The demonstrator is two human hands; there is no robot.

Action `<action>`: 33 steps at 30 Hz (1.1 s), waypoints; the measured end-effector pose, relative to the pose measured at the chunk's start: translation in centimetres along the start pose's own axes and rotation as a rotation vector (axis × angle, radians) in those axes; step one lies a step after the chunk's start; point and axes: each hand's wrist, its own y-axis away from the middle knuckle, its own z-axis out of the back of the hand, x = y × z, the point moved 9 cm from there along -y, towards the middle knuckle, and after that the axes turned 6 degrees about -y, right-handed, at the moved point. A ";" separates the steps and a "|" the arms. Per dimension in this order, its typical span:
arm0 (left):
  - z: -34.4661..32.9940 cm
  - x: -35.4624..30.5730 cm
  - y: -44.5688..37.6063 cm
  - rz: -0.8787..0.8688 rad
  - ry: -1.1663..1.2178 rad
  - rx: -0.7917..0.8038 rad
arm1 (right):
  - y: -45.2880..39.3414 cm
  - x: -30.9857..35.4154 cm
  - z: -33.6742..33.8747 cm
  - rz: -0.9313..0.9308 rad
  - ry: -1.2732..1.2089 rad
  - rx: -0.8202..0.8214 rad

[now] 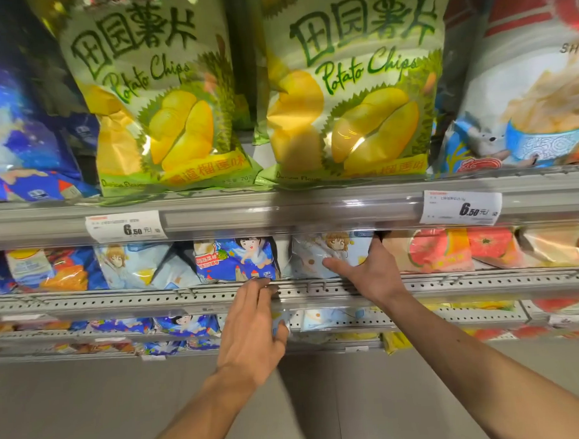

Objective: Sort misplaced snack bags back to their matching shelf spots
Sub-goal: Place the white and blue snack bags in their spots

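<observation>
**Two hands on the middle shelf, one bag out of place**

Two bags matter here: the dark blue snack bag (236, 259) standing just above the left fingers (263, 288), and the pale blue bag (330, 254) under the right fingers (334, 264). The dark one sits between pale bags on either side — by its colour it looks like the misplaced one, though that is a judgement.

To do this step well, pinch the dark bag by its bottom seam rather than its puffed middle, and draw it straight out over the perforated shelf rail (118, 300) so the neighbours do not topple. The pale bag wants steadying meanwhile.

The left hand (250, 335) has its fingers nearly closed, tips at the dark bag's lower edge; whether they grip it cannot be told. Something pale shows by the thumb — unclear what. The right hand (371, 272) is spread wide, thumb pressed on the pale bag's face, other fingers reaching up beside it, clasping nothing.
</observation>
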 end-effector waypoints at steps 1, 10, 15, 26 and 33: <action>0.0 0.1 0.1 -0.008 0.031 0.009 | 0.6 0.2 0.3 0.021 -0.018 -0.031; 4.8 7.5 3.5 0.144 0.375 -0.270 | 10.9 2.7 -0.5 0.317 -0.061 -0.478; 8.5 17.8 5.6 0.399 0.470 -0.530 | 11.4 5.8 -8.0 0.327 -0.099 -0.384; 9.1 26.5 -1.3 0.282 0.798 -0.245 | 3.4 9.4 -14.6 0.147 -0.151 -0.168; 8.0 27.1 -5.4 0.260 0.990 -0.115 | 0.6 7.8 -16.1 -0.003 -0.114 -0.099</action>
